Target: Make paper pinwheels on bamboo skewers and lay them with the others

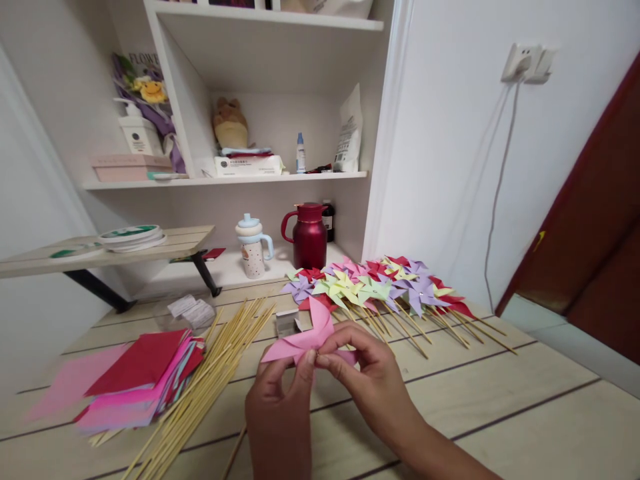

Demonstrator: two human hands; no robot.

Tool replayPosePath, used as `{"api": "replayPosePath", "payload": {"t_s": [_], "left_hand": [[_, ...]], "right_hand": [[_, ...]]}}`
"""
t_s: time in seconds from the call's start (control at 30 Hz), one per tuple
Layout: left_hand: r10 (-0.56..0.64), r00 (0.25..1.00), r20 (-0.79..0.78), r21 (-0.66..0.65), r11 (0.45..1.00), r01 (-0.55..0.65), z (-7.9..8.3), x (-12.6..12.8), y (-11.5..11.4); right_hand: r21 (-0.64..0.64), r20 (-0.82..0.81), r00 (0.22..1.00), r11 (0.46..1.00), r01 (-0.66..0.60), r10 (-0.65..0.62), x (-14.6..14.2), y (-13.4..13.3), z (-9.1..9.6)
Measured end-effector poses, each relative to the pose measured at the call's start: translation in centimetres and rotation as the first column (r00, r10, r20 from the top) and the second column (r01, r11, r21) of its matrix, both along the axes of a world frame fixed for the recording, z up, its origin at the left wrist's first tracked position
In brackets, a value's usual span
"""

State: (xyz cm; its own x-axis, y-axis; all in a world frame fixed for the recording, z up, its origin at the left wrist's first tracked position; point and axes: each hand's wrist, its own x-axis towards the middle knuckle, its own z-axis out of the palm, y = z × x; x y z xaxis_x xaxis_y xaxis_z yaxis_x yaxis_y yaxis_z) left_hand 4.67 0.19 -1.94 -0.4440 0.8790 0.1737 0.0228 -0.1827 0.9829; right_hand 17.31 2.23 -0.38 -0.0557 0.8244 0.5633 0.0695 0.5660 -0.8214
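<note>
A pink paper pinwheel [313, 333], partly folded, is held above the wooden table [500, 413] in front of me. My left hand [280, 393] pinches its lower middle with thumb and forefinger. My right hand [367, 373] pinches the same spot from the right, fingertips meeting the left hand's. Both hands are closed on the paper. To the left lies a bundle of thin bamboo sticks [210, 373] and a stack of coloured paper squares [140, 383], red and pink on top.
Several finished pinwheels [380, 287] on sticks lie fanned out behind my hands. A small box [287, 322] sits by the sticks. A red jug [309, 235] and a spouted cup [251, 247] stand at the wall under white shelves. A low wooden shelf [100, 250] juts in at left.
</note>
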Motion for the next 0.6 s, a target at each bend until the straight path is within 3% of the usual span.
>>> {"api": "replayPosePath", "payload": {"t_s": [0.27, 0.43, 0.6], "left_hand": [[0.008, 1.0, 0.029, -0.011, 1.0, -0.007, -0.42, 0.19, 0.11], [-0.029, 0.999, 0.042, 0.003, 1.0, 0.029, -0.57, 0.23, 0.08], [0.001, 0.999, 0.043, 0.004, 1.0, -0.001, -0.45, 0.39, -0.01]], "right_hand": [[0.002, -0.005, 1.0, 1.0, 0.011, -0.011, -0.34, -0.14, -0.27], [-0.013, -0.127, 0.989, 0.997, 0.074, -0.075, -0.54, -0.01, -0.88], [-0.102, -0.201, 0.98, 0.995, -0.009, -0.011, -0.68, -0.28, -0.76]]}}
